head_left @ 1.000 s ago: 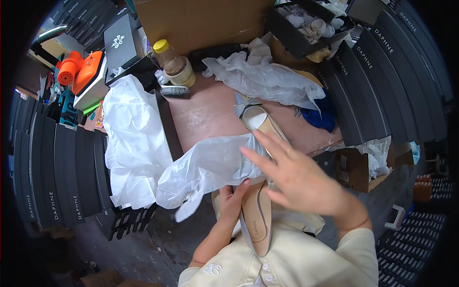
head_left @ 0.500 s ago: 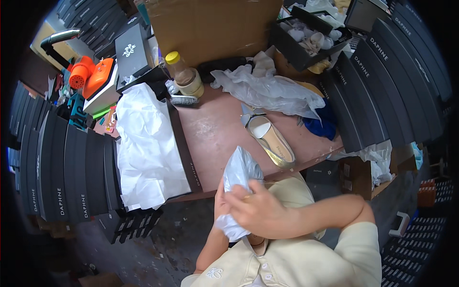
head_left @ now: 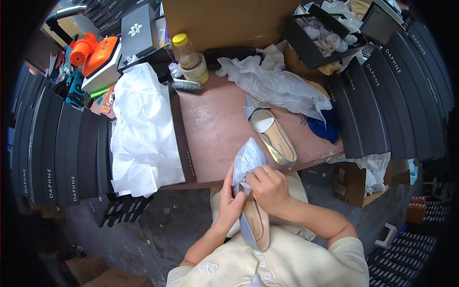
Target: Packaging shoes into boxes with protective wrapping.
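Note:
A flat shoe is held close to my chest, heel toward me, with a pale, thin plastic wrap around its toe. My left hand closes on the shoe's left side near the toe. At the shoe's opening, the bent fingers of my right hand pinch the gathered wrap; their tips are partly hidden. A second flat shoe with a gold side and a metallic trim near the toe lies on the table just beyond, unwrapped.
An open shoebox lined with white paper stands at the table's left. Crumpled translucent plastic, a brush and a yellow-capped bottle are farther back. Stacks of dark shoeboxes flank both sides.
The wrap that trailed down toward my chest is now gathered at the shoe's opening, and the heel shows. My right hand has moved from across the wrap to the shoe's right side.

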A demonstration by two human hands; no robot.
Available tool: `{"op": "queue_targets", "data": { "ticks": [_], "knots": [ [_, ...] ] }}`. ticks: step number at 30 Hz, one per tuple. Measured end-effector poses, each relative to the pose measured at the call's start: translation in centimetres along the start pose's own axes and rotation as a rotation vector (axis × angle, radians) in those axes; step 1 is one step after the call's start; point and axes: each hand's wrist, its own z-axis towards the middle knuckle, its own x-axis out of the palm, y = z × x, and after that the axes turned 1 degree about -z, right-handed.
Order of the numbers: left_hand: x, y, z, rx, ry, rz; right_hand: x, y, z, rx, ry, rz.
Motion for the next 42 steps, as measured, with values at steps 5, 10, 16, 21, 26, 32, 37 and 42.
{"op": "queue_targets", "data": {
  "ticks": [5,10,16,21,26,32,37,42],
  "knots": [
    [-0.5,0.0,0.4,-0.073,-0.066,-0.154,-0.4,1.3,-0.9,-0.023,-0.012,0.399],
    [-0.4,-0.4,-0.1,-0.102,-0.010,-0.128,-1.2,-0.1,-0.5,-0.255,0.242,-0.162],
    [-0.1,-0.3,-0.6,-0.119,-0.010,-0.112,-0.6,-1.1,2.3,-0.282,-0.206,-0.238],
    [0.1,0.5,-0.7,-0.066,-0.036,-0.067,2.2,-0.6,2.9,-0.206,-0.082,-0.276],
    [-0.5,-1.7,0.3,-0.126,-0.033,-0.195,-0.5,0.6,4.8,-0.092,0.112,-0.209],
    [-1.6,-2.3,3.1,-0.013,-0.087,-0.115,1.4,-0.3,8.7,-0.055,0.253,-0.258],
    [-3.6,-4.9,4.1,0.257,0.001,0.268,1.0,-3.8,15.9,-0.062,0.011,-0.060],
    [-4.7,-4.4,6.6,0.214,-0.263,0.231,-3.0,-8.5,16.7,-0.132,-0.004,0.069]
  ]
}}
